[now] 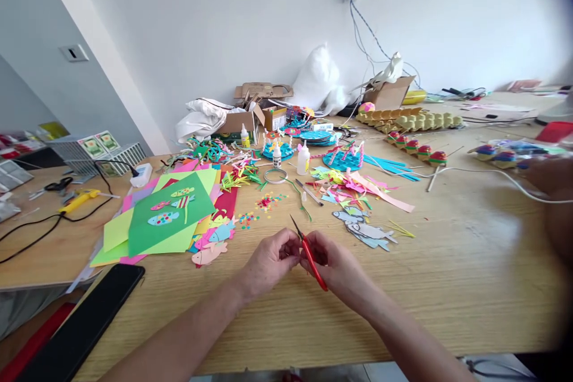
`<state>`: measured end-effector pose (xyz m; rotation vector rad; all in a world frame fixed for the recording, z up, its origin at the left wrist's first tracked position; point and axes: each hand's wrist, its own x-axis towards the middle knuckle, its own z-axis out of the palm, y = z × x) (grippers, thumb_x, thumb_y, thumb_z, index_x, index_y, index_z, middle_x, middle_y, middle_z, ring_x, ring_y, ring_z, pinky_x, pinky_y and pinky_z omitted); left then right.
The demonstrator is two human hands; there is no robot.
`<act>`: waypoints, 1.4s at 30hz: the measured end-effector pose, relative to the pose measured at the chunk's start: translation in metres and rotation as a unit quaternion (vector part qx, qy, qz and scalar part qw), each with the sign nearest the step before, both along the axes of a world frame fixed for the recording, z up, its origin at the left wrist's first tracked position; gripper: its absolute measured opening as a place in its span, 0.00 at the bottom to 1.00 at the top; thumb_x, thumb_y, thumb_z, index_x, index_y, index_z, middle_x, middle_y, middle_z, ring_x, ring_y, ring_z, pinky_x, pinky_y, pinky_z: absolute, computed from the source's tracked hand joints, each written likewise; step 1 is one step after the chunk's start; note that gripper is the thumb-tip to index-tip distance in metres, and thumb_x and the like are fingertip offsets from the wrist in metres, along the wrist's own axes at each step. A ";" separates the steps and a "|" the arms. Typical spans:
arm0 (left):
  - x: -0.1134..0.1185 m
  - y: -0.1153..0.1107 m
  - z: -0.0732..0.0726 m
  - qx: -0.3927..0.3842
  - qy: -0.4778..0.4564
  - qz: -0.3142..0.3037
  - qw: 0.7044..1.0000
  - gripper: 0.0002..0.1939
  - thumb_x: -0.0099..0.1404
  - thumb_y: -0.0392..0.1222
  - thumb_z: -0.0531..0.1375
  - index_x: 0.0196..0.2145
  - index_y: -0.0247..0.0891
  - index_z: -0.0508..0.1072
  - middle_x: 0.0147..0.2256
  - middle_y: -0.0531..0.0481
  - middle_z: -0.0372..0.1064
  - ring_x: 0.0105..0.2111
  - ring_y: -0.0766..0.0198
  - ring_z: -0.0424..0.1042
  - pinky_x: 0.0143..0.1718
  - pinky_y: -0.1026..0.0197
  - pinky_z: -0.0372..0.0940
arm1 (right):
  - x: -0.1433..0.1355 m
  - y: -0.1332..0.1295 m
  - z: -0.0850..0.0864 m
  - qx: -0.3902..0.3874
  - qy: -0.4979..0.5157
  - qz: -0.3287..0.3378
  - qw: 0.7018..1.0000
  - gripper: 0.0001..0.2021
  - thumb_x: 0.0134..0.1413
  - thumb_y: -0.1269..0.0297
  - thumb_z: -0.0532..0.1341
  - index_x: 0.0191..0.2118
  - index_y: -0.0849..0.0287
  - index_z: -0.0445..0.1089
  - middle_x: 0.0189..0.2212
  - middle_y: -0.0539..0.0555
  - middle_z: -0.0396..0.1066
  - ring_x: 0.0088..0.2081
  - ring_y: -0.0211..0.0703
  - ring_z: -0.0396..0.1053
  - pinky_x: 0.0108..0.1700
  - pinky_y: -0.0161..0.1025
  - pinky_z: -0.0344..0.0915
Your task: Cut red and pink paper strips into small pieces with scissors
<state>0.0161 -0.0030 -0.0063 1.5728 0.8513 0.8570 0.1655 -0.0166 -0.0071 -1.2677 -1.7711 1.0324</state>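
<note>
Red-handled scissors [314, 264] with dark pointed blades are in my right hand [331, 259], their tips aimed up and away from me. Close beside it, my left hand [275, 259] has its thumb and fingers pinched together; what lies between them is too small to make out. Both hands are over the near middle of the wooden table [403, 304]. Beyond them are red, yellow and blue paper dots [268, 202], a white glue bottle [303, 160] and a green pipe cleaner [302, 200]. Grey paper fish [367, 231] lie to the right.
Left are stacked coloured sheets [150, 224] with decorated paper fish, and a black phone [85, 322]. Paper strips [358, 185], egg cartons [421, 121] and cardboard boxes [237, 122] stand farther back. A white cable [492, 176] crosses the right side, near another person's blurred hand [553, 179].
</note>
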 end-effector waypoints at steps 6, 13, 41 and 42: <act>0.000 0.001 -0.003 -0.024 -0.013 -0.014 1.000 0.09 0.49 0.31 0.58 0.30 0.35 0.63 0.27 0.54 0.61 0.29 0.70 0.62 0.31 0.66 0.58 | -0.001 -0.004 -0.003 -0.025 0.078 -0.011 0.997 0.05 0.41 0.70 0.57 0.28 0.58 0.59 0.22 0.47 0.64 0.26 0.36 0.63 0.27 0.32 0.60; 0.002 -0.002 -0.002 -0.113 -0.086 0.005 0.990 0.12 0.50 0.35 0.60 0.33 0.36 0.61 0.26 0.55 0.60 0.23 0.72 0.62 0.25 0.66 0.59 | 0.000 -0.007 0.003 -0.075 0.175 -0.052 0.980 0.08 0.39 0.67 0.59 0.27 0.57 0.58 0.21 0.46 0.62 0.23 0.34 0.62 0.24 0.31 0.58; 0.007 -0.008 -0.006 -0.131 -0.045 0.007 0.990 0.13 0.52 0.47 0.57 0.27 0.33 0.66 0.19 0.56 0.59 0.19 0.73 0.60 0.21 0.69 0.56 | 0.005 -0.011 -0.012 -0.015 0.127 -0.127 0.984 0.14 0.39 0.55 0.61 0.29 0.56 0.59 0.22 0.50 0.65 0.26 0.40 0.65 0.28 0.38 0.64; 0.008 -0.008 -0.006 -0.129 -0.047 0.011 0.991 0.12 0.52 0.47 0.57 0.26 0.33 0.66 0.19 0.56 0.59 0.19 0.73 0.59 0.21 0.68 0.56 | 0.005 -0.011 -0.012 -0.016 0.126 -0.126 0.984 0.14 0.39 0.55 0.61 0.29 0.56 0.59 0.22 0.50 0.65 0.26 0.41 0.65 0.28 0.38 0.64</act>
